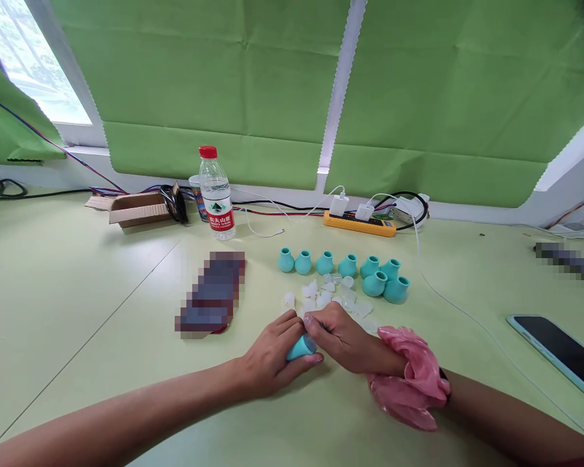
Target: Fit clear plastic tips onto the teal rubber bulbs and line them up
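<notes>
My left hand (279, 357) is wrapped round a teal bulb-shaped piece (299, 348), low over the table in the middle. At the piece's right end, a greyish, partly see-through part shows. My right hand (338, 337), with a pink scrunchie (411, 379) on its wrist, is closed with thumb and fingertips against that end; what it pinches is hidden. Just beyond my hands lie several translucent white plastic bits (324, 298). Behind these stand several teal small-necked pots (325, 263) in a row, clustered at the right end.
A water bottle (217, 201) with a red cap stands at the back, beside an open cardboard box (141, 211). An orange power strip (359, 224) holds white chargers. A blurred dark flat object (211, 292) lies left; a phone (562, 350) and white cable (462, 318) lie right.
</notes>
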`<action>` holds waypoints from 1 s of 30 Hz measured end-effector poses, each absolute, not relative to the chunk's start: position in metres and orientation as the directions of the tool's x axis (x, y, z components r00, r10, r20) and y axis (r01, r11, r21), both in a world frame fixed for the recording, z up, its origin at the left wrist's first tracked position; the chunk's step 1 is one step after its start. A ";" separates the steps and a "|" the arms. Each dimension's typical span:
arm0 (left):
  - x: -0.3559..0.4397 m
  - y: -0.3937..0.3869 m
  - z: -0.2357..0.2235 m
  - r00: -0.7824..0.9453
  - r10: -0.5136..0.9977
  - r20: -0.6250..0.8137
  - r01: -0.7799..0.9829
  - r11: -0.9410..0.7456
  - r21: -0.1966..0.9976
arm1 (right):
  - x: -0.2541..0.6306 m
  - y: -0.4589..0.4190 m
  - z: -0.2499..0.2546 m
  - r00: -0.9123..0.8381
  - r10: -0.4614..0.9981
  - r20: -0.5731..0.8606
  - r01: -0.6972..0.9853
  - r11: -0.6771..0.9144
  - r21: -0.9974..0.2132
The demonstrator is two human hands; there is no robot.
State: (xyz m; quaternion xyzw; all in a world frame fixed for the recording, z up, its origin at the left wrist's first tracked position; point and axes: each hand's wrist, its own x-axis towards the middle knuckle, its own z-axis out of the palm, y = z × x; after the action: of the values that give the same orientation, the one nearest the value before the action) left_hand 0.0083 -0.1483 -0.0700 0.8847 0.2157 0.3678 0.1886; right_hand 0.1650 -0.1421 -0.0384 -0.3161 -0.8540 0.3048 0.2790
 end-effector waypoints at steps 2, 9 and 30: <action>0.007 -0.148 -0.072 0.647 0.487 0.586 0.226 -0.857 0.463 | 0.164 -0.143 -0.038 -0.640 0.724 0.258 0.299 0.544 -0.784; 0.007 -0.151 -0.067 0.663 0.341 0.667 0.156 -0.934 0.322 | 0.162 -0.138 -0.041 -0.593 0.806 -0.002 0.093 0.067 -0.993; -0.016 -0.081 -0.052 0.246 0.919 0.308 0.499 -0.393 0.772 | 0.180 -0.120 -0.020 -0.685 0.690 -0.233 0.596 0.346 -0.725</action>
State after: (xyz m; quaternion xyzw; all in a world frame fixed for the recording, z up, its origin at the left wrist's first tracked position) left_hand -0.0156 -0.0814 -0.0524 0.7405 0.4789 0.3846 0.2728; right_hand 0.1802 -0.1201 -0.0200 -0.3929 -0.8183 0.4156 0.0569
